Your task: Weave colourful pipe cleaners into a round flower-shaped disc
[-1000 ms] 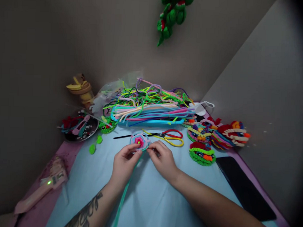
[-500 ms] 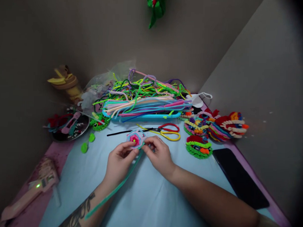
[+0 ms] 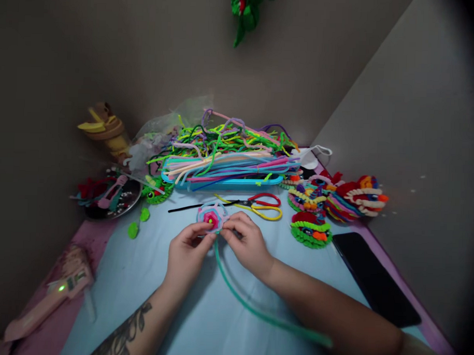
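Between my hands is a small round pipe-cleaner piece (image 3: 211, 219), coiled in pink, blue and lilac with a yellow-green centre. My left hand (image 3: 190, 248) pinches its lower left edge between thumb and fingers. At its lower right, my right hand (image 3: 244, 239) is closed, fingertips pressed together by the start of a green pipe cleaner (image 3: 240, 301). That pipe cleaner hangs from the piece and curves down to the right, its free end over my right forearm. Just behind lie scissors (image 3: 265, 203) with red and yellow handles, and a black pipe cleaner (image 3: 185, 207).
A blue tray (image 3: 236, 185) heaped with pipe cleaners stands at the back. Several finished pipe-cleaner pieces (image 3: 311, 232) and a black phone (image 3: 375, 278) lie right. A pink glue gun (image 3: 49, 300) with a lit green light and a metal bowl (image 3: 133, 200) are left.
The green pipe cleaner has swung from across my left forearm over to the right side. Both hands keep nearly the same place at the coiled piece.
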Demonstrator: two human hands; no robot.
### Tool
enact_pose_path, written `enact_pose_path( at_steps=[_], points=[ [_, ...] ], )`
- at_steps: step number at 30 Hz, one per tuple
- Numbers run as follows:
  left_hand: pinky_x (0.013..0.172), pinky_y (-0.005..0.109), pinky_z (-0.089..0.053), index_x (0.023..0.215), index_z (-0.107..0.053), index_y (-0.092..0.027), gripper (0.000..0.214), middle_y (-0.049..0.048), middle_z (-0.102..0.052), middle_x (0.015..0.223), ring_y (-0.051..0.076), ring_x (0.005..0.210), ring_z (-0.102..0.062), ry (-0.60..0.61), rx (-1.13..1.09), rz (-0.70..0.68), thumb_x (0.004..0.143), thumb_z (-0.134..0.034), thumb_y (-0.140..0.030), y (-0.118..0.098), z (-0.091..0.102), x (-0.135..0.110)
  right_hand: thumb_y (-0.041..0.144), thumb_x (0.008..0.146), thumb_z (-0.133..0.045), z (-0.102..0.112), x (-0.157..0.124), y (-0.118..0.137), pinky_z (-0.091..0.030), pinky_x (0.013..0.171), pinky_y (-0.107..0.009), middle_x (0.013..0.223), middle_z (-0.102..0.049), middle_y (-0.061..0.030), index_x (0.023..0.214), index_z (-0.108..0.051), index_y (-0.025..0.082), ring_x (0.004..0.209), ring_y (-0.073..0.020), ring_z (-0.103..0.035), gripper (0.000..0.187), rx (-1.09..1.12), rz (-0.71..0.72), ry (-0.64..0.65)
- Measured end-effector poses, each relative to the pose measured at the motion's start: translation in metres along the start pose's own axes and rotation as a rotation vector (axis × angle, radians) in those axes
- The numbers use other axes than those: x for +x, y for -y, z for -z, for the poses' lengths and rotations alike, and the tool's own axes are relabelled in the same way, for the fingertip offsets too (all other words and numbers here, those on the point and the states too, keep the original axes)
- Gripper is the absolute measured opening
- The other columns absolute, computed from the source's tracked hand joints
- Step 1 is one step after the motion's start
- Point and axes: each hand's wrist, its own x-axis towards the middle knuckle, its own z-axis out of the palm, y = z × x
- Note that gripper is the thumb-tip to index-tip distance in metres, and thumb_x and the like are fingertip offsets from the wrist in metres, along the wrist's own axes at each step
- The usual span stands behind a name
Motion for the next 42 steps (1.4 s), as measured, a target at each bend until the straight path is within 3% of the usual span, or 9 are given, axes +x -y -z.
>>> enact_pose_path(
  at_steps=[4,8,11,14,18,22,26,37,42],
  points=[
    [0.065,0.025,-0.048,0.087,-0.071,-0.019,0.019,0.0044,-0.07,0.082,0.014,0.069,-0.061,-0.034,0.139,-0.086,0.07,-0.07,-0.029,-0.004,0.0,-0.003,0.016,0.08,-0.056,0.001,0.001,0.001,-0.044,0.074,-0.03,0.08,-0.055,-0.0023,0.072,-0.059,0.02,0.082,-0.0164,-0.054,0.01,0.024,-0.035,0.055],
    [0.062,0.025,-0.047,0.087,-0.071,-0.019,0.019,0.0041,-0.071,0.082,0.013,0.065,-0.06,-0.016,0.142,-0.093,0.071,-0.069,-0.029,-0.007,0.0,-0.004,0.017,0.08,-0.054,-0.001,0.003,0.0,-0.042,0.068,-0.027,0.076,-0.05,-0.0008,0.066,-0.054,0.02,0.075,-0.0147,-0.051,0.014,0.055,-0.061,0.086],
    [0.062,0.024,-0.048,0.085,-0.071,-0.017,0.019,0.0042,-0.071,0.08,0.013,0.064,-0.06,-0.009,0.105,-0.068,0.069,-0.07,-0.027,-0.008,0.0,-0.002,0.017,0.08,-0.053,-0.002,0.004,-0.002,-0.042,0.067,-0.027,0.074,-0.048,-0.0006,0.065,-0.052,0.02,0.074,-0.0146,-0.051,0.015,0.104,-0.082,0.102],
    [0.061,0.023,-0.048,0.088,-0.07,-0.016,0.024,0.0041,-0.071,0.078,0.013,0.065,-0.061,-0.016,0.009,-0.004,0.067,-0.072,-0.028,-0.005,0.001,0.001,0.014,0.076,-0.054,-0.004,0.003,-0.005,-0.042,0.07,-0.028,0.082,-0.052,-0.0021,0.075,-0.056,0.02,0.079,-0.0158,-0.051,0.006,0.072,-0.065,0.117],
    [0.062,0.021,-0.048,0.093,-0.069,-0.015,0.032,0.0041,-0.071,0.075,0.012,0.066,-0.062,-0.006,-0.123,0.085,0.065,-0.075,-0.03,-0.001,0.0,0.003,0.011,0.069,-0.058,-0.008,0.0,-0.007,-0.042,0.071,-0.028,0.086,-0.052,-0.0023,0.084,-0.056,0.021,0.081,-0.0167,-0.051,0.018,-0.005,-0.063,0.126],
    [0.067,0.023,-0.049,0.094,-0.071,-0.015,0.034,0.0069,-0.073,0.084,0.013,0.071,-0.064,0.019,-0.228,0.134,0.065,-0.075,-0.032,0.0,-0.001,0.002,0.014,0.074,-0.057,-0.01,-0.002,-0.006,-0.042,0.072,-0.029,0.083,-0.053,-0.0019,0.081,-0.055,0.021,0.082,-0.017,-0.051,0.01,-0.034,-0.082,0.073],
    [0.066,0.023,-0.049,0.094,-0.073,-0.015,0.033,0.0068,-0.074,0.081,0.012,0.066,-0.063,0.017,-0.285,0.179,0.066,-0.075,-0.033,0.0,-0.001,0.002,0.01,0.073,-0.054,-0.01,-0.001,-0.006,-0.042,0.074,-0.03,0.084,-0.054,-0.0026,0.084,-0.053,0.021,0.083,-0.0181,-0.051,0.016,-0.094,-0.031,0.083],
    [0.071,0.025,-0.05,0.094,-0.073,-0.015,0.034,0.0078,-0.074,0.083,0.014,0.069,-0.065,0.019,-0.323,0.203,0.064,-0.077,-0.031,0.001,-0.006,0.001,0.009,0.072,-0.053,-0.014,-0.003,-0.006,-0.041,0.071,-0.029,0.082,-0.053,-0.0013,0.08,-0.051,0.022,0.079,-0.0169,-0.05,0.015,-0.098,-0.051,0.018],
    [0.075,0.028,-0.05,0.097,-0.072,-0.015,0.032,0.0091,-0.074,0.089,0.016,0.077,-0.067,0.031,-0.236,0.15,0.068,-0.074,-0.031,0.003,-0.004,0.002,0.017,0.077,-0.057,-0.009,-0.003,-0.001,-0.041,0.073,-0.031,0.082,-0.053,-0.0024,0.079,-0.051,0.021,0.081,-0.018,-0.05,0.008,-0.048,-0.083,0.053]
  ],
)
